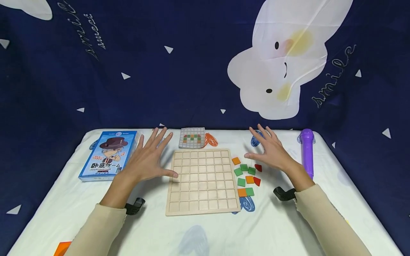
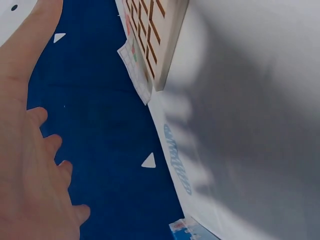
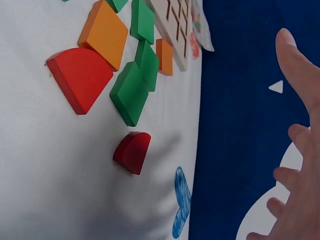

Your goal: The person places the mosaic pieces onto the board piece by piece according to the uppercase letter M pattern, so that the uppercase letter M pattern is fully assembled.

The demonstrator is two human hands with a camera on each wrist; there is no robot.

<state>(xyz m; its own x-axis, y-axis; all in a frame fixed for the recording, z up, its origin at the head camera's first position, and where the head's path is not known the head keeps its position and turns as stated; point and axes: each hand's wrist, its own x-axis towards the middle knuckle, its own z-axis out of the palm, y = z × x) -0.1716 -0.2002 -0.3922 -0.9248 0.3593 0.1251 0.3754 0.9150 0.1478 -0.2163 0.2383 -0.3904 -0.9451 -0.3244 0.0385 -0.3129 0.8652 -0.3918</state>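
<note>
Fingers outspread and empty, left hand (image 1: pixel 145 161) and right hand (image 1: pixel 271 151) hover around the square pale-wood grid board (image 1: pixel 203 185), lower centre (visible cells bare). Likely the start; next move probably calls for pinching flat green square tiles (image 1: pixel 241 182), right of centre.

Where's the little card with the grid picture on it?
In the head view, the card lies near the far edge of the table, just beyond the wooden board, to the right of the left hand.
</note>
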